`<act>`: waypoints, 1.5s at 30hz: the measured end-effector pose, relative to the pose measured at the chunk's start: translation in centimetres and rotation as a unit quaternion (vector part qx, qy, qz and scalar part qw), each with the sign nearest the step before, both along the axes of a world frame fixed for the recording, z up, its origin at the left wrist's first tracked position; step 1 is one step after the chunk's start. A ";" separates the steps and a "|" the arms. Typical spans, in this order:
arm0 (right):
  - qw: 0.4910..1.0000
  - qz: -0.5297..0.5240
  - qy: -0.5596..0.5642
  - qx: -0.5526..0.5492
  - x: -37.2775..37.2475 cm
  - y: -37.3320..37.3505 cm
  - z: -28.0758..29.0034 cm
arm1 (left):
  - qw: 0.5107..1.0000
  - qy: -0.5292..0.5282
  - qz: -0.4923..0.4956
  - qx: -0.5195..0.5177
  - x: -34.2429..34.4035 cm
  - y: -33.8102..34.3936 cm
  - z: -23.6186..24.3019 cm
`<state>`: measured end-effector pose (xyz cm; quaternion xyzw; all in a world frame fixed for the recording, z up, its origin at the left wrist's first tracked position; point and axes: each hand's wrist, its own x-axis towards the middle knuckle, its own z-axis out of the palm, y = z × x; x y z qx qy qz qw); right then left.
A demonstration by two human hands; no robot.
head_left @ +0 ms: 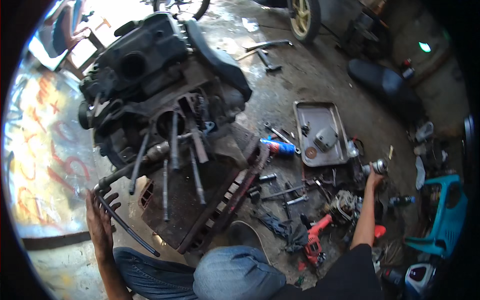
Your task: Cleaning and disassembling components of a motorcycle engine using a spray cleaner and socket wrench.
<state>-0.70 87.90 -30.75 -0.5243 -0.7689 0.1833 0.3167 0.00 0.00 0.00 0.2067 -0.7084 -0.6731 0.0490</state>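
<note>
A scooter engine (pixel 145 65) with a dark plastic cover rests on a low, worn stand (pixel 195 215) in front of me. Several long studs (pixel 174 140) stick out of its open crankcase toward me. My left hand (pixel 100 215) is at the left with its fingers apart, beside the bend where a dark pipe meets a thin black hose (pixel 127 225); I cannot tell whether it touches them. Over the clutter at the right, my right hand (pixel 376 180) is closed round a silvery cylindrical metal part (pixel 375 166), whose exact kind is not clear.
A metal tray (pixel 342 117) holds a cover-like metal part and a brown disc. Near it lie a blue can (pixel 279 147), wrenches (pixel 298 200), a red power tool (pixel 314 242) and a greasy carburetor-like part (pixel 344 204). Farther off are a hammer (pixel 269 61), a black seat (pixel 382 82) and a wheel (pixel 305 20).
</note>
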 end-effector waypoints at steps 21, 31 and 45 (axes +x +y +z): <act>0.670 0.662 -0.265 0.206 -15.3 -35.8 -4.7 | 0.996 0.078 0.032 0.029 2.8 3.7 -2.3; 0.821 0.447 0.050 -0.353 -2.4 -40.6 16.1 | 0.994 0.073 0.056 0.052 0.1 4.5 -2.7; 0.744 0.612 0.196 -0.181 4.4 -47.7 26.5 | 0.994 0.084 0.058 0.049 -0.1 5.2 -2.1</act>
